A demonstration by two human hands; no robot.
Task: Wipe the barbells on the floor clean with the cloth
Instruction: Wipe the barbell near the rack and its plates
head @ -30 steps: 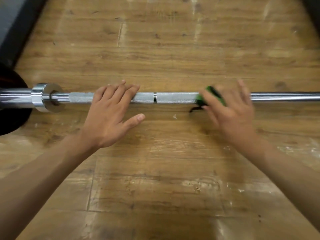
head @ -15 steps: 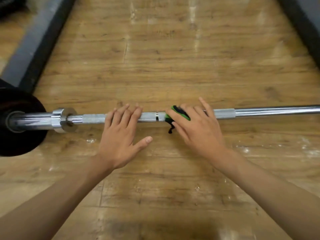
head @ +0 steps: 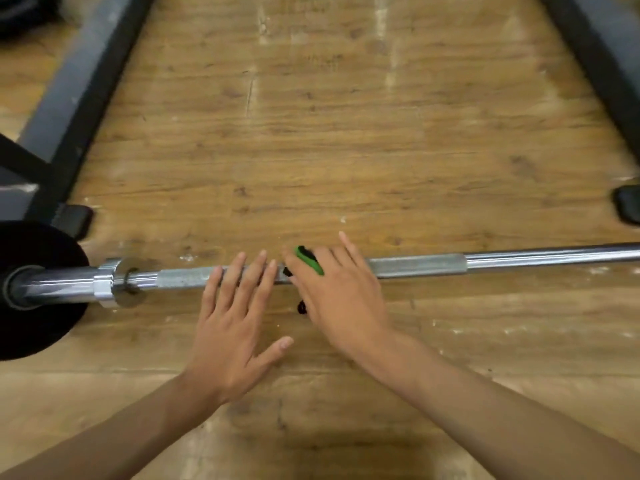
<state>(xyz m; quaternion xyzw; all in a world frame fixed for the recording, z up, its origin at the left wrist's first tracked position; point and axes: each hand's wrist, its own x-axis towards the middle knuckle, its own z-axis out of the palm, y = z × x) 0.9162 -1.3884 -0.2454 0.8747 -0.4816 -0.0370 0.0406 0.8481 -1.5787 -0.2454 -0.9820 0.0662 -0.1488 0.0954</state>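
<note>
A worn wooden floor (head: pixel 346 150), scuffed pale in streaks and flecked with white specks, fills the view between two dark frame rails, one running far-left (head: pixel 86 91) and one far-right (head: pixel 602 64). The barbell (head: pixel 519 259) lies on it from left to right. A black plate (head: pixel 38 306) sits on its left end, with a bright collar (head: pixel 114 282) just inside it. The left hand (head: pixel 232 327) is spread, with straight fingers laid across the knurled part and the thumb out over the floor, which looks like steadying. The right hand (head: pixel 343 299) sits just beside it, fingers stretched flat over the bar. It presses the green-and-black cloth (head: pixel 309 259) onto the steel, and its thumb is hidden. The cloth peeps out between two fingers, and a dark scrap shows below the bar. To wipe well, the cloth probably needs to wrap further round the shaft so the underside is reached, with firm pressure to get into the knurling. Long strokes towards the smooth right section should work, and the left hand can stop the bar rolling. The stretch by the collar probably needs a pass too.
</note>
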